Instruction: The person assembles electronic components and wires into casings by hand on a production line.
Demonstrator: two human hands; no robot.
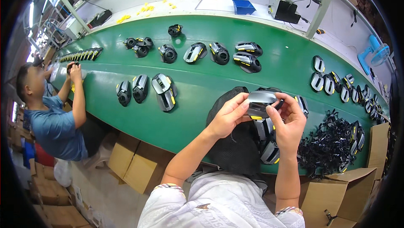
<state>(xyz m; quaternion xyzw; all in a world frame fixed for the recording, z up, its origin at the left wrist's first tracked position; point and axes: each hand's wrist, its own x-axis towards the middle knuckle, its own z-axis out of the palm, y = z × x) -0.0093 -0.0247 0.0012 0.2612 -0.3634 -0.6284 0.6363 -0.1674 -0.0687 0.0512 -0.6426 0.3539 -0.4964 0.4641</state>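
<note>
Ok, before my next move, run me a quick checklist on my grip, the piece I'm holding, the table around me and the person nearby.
1. Grip on the silver-and-black piece: ok, the left hand and the right hand both hold it.
2. Underside of that piece: cannot tell, it faces away from the camera.
3. Clear space just below the hands: not ok, similar pieces crowd there.
4. Tangled black parts apart from the held piece: ok, they lie heaped to the right on the green table.
5. Co-worker away from your hands: ok, they are at the far left.
</note>
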